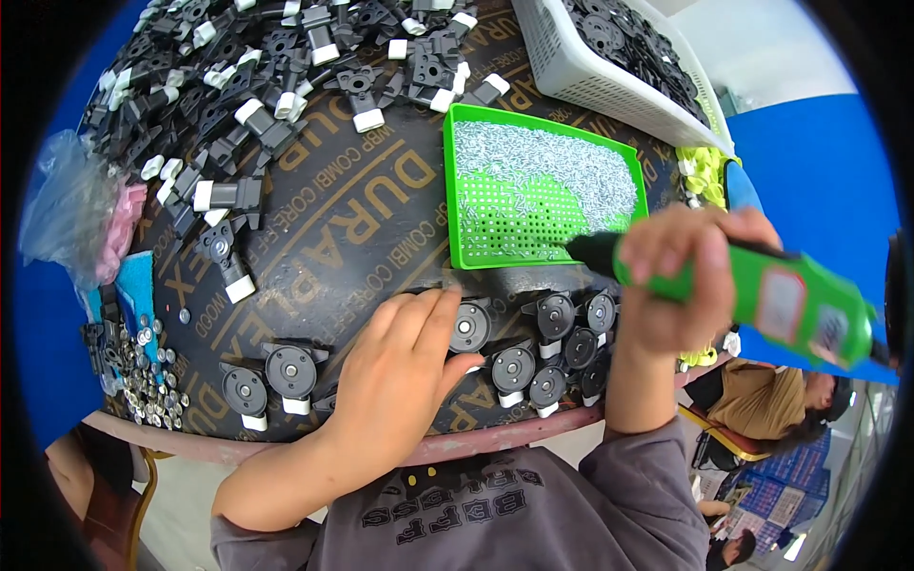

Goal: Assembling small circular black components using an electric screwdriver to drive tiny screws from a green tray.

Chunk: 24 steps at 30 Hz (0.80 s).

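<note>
My right hand [685, 271] is wrapped round a green and black electric screwdriver [800, 303]. The black nose of the screwdriver points left, over the near right corner of a green perforated tray [451, 205] of small silvery screws [543, 157]. My left hand [405, 347] rests low over the table, its fingers and thumb around one black part with a round disc [469, 326]. To its right stand several like parts [513, 368] with white ends, grouped close together. Two more disc parts [291, 369] stand left of my left wrist. The screwdriver's tip is hard to make out.
A heap of black and white parts [276, 128] covers the far left. A white basket [609, 90] of black discs stands far right. Small metal pieces [157, 390] and a clear plastic bag [67, 214] lie at the left edge. Yellow-green pieces [703, 171] sit right. Other people are beyond the table.
</note>
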Each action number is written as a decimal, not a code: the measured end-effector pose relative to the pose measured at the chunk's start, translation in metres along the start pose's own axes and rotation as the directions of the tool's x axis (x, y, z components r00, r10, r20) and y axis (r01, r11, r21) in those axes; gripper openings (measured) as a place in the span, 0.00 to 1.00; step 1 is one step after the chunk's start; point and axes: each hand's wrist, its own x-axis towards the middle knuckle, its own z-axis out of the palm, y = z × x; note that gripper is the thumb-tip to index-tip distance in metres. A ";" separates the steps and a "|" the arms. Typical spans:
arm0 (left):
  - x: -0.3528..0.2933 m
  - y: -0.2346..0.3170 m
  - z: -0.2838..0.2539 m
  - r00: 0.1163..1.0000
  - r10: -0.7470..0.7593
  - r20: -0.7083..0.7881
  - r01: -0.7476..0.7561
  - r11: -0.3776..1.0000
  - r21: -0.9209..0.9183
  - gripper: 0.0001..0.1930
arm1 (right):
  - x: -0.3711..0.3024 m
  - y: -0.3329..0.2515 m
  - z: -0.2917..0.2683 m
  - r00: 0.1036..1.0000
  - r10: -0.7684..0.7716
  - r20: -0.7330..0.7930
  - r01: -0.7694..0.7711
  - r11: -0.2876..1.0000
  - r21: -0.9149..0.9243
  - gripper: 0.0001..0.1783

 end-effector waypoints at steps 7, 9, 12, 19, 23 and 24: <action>-0.003 -0.005 0.003 0.999 0.029 -0.017 -0.029 0.999 -0.030 0.29 | -0.030 -0.042 0.025 0.796 -0.017 0.605 0.042 0.999 -0.028 0.17; 0.000 -0.002 0.003 0.999 0.032 -0.014 -0.033 0.999 -0.043 0.29 | -0.040 -0.038 0.033 0.846 -0.035 0.532 0.040 0.999 0.002 0.19; 0.000 -0.002 0.004 0.999 0.033 -0.023 -0.034 0.999 -0.042 0.29 | -0.038 -0.034 0.032 0.861 -0.044 0.507 0.012 0.998 0.067 0.21; 0.001 -0.002 0.004 1.000 0.028 -0.010 -0.028 0.999 -0.036 0.28 | -0.042 -0.032 0.035 0.898 0.022 0.439 -0.035 0.999 0.023 0.19; -0.001 -0.004 0.005 0.999 0.035 -0.008 -0.035 0.999 0.014 0.27 | -0.027 -0.030 0.030 0.723 0.038 0.690 -0.017 0.999 -0.037 0.17; 0.000 -0.003 0.004 0.999 0.040 -0.008 -0.040 0.999 0.010 0.27 | -0.024 -0.033 0.029 0.724 0.035 0.689 -0.018 0.999 -0.032 0.17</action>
